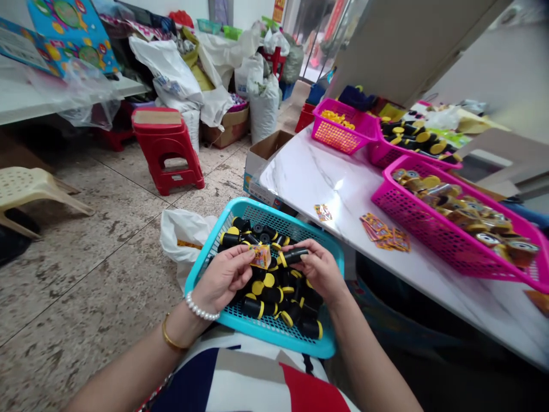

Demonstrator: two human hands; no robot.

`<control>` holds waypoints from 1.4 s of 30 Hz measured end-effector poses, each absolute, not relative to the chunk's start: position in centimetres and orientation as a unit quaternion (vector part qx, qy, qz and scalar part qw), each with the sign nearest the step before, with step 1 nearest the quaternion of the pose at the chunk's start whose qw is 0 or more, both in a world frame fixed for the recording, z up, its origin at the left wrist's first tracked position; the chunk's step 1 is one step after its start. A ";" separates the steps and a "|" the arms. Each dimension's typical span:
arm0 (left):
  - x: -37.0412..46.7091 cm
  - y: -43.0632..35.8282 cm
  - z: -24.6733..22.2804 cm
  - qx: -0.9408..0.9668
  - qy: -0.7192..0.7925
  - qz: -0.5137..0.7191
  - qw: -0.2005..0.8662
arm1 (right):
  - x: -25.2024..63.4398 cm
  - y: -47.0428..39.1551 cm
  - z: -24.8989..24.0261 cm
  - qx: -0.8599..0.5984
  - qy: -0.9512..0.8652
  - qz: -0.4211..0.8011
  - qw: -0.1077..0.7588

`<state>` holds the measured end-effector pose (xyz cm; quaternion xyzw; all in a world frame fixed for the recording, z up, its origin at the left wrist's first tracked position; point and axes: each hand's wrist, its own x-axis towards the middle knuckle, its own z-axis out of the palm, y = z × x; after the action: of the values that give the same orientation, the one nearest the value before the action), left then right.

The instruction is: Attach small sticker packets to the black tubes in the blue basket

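Note:
My left hand point(229, 274), with a pearl bracelet at its wrist, pinches a small orange printed sticker point(261, 257). Just beside it, my right hand point(321, 269) grips a black cylinder point(294, 256) that lies on its side, its yellow end toward the sticker. Sticker and cylinder are close together; whether they touch I cannot tell. Both hands are over a turquoise basket point(278, 337) on my lap, which holds several more black cylinders with yellow caps point(253, 308). Parts of the basket's contents are hidden behind my hands.
On the marble-look table point(300, 171) lie a pile of orange stickers point(385, 233) and a single one point(323, 212). Pink baskets point(446, 246) of small parts line its far side. A red stool point(165, 143), an open carton point(261, 163) and white sacks point(169, 71) are on the floor.

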<state>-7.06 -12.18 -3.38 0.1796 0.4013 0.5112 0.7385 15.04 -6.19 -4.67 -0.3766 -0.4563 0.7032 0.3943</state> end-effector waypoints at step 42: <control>-6.4 -12.7 -3.1 0.168 0.415 0.509 0.736 | 15.0 -10.3 -3.3 -0.406 -0.415 0.769 0.268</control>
<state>-6.39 -12.68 -3.07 0.1682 0.4149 0.5085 0.7355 14.99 -10.29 -3.32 -0.4059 -0.4149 0.7691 0.2677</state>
